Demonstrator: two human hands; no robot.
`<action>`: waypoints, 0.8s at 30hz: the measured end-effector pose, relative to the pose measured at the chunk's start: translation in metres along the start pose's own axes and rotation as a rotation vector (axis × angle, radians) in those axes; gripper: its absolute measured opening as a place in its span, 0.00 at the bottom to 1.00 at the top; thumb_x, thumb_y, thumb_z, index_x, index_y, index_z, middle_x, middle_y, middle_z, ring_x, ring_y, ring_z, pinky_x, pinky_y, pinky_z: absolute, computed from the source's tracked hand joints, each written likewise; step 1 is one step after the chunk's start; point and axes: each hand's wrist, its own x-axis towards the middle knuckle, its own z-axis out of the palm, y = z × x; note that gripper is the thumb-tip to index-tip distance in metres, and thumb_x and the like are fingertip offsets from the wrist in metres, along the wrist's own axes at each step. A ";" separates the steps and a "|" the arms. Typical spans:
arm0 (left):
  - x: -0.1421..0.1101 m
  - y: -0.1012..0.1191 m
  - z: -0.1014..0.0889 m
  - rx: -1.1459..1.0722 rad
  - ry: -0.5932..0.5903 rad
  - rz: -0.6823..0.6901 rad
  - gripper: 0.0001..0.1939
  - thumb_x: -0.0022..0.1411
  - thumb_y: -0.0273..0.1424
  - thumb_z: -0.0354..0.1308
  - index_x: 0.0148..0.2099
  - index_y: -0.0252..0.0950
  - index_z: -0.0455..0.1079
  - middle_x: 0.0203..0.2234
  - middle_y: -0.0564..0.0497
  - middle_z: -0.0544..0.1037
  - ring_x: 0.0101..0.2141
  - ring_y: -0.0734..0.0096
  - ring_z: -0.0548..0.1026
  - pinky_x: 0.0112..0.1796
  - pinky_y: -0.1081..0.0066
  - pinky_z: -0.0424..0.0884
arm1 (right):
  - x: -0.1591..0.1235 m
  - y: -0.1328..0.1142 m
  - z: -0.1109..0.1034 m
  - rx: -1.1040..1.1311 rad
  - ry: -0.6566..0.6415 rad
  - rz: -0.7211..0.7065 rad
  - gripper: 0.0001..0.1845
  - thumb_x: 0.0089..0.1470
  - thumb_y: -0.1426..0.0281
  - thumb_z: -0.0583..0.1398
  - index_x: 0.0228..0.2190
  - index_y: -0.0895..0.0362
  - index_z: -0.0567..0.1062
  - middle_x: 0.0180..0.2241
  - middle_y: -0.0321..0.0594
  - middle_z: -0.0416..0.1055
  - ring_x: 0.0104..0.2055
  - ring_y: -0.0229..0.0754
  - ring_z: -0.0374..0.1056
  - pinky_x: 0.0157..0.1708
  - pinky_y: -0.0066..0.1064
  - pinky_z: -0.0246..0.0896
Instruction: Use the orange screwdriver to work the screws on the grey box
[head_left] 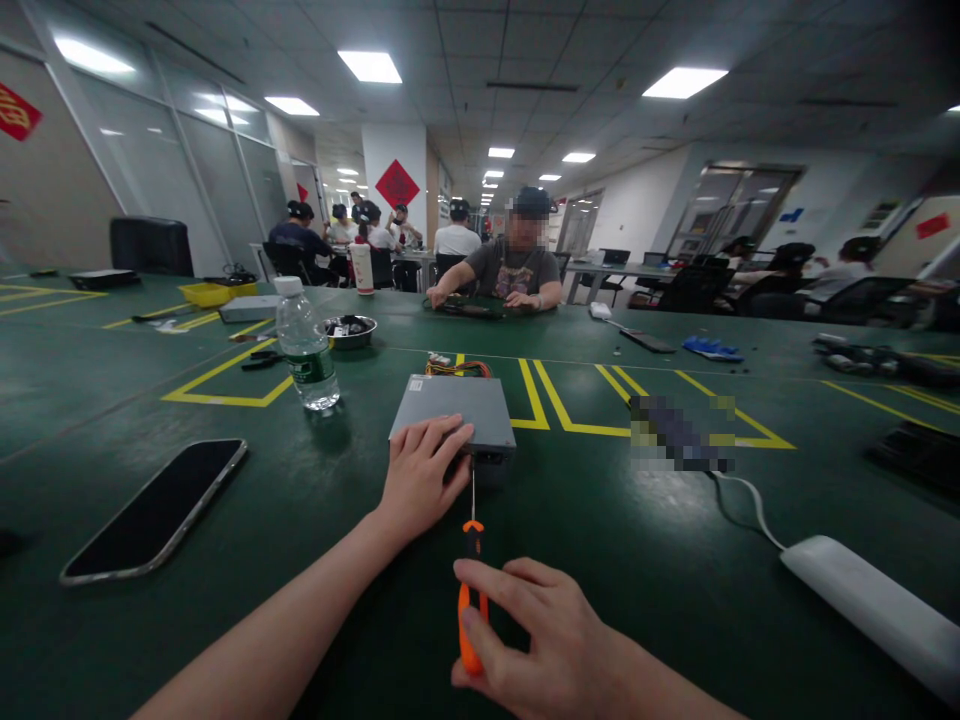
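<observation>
A grey metal computer power supply unit [466,405] lies flat on the green table, its bundle of coloured wires [457,369] at the far side. My left hand [424,468] lies over its near left part, fingers on the top cover and thumb down by the front face, holding it. In my right hand [534,622] is a screwdriver [470,600] with an orange and black handle, gripped between thumb and fingers. Its thin shaft points away from me to the unit's near face. The exact spot where the tip meets the unit is hidden in shadow.
A smartphone [157,512] and a water bottle [306,350] stand left, with a metal bowl [350,331] of small parts behind. On the right lie a white power strip [862,610] with its cable and blue gloves [711,349]. A person [506,265] sits opposite.
</observation>
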 end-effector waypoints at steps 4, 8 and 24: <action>0.000 0.000 0.000 0.002 0.001 0.006 0.16 0.61 0.33 0.51 0.52 0.43 0.64 0.50 0.50 0.70 0.49 0.61 0.65 0.46 0.59 0.56 | 0.002 0.000 -0.002 0.052 0.024 0.016 0.16 0.63 0.63 0.48 0.31 0.60 0.68 0.37 0.48 0.74 0.35 0.37 0.71 0.34 0.28 0.65; 0.000 -0.001 0.001 -0.003 0.003 0.001 0.16 0.61 0.33 0.51 0.52 0.43 0.64 0.50 0.51 0.70 0.49 0.61 0.65 0.47 0.60 0.56 | 0.008 0.000 -0.006 0.053 -0.105 0.016 0.17 0.64 0.64 0.45 0.41 0.59 0.68 0.40 0.48 0.73 0.36 0.40 0.71 0.34 0.31 0.66; 0.000 0.000 0.002 0.011 0.020 0.014 0.16 0.61 0.33 0.51 0.51 0.43 0.65 0.50 0.50 0.71 0.49 0.61 0.65 0.46 0.59 0.55 | 0.010 0.001 -0.008 0.018 -0.055 -0.009 0.16 0.64 0.65 0.45 0.39 0.59 0.69 0.37 0.48 0.73 0.39 0.40 0.71 0.34 0.31 0.66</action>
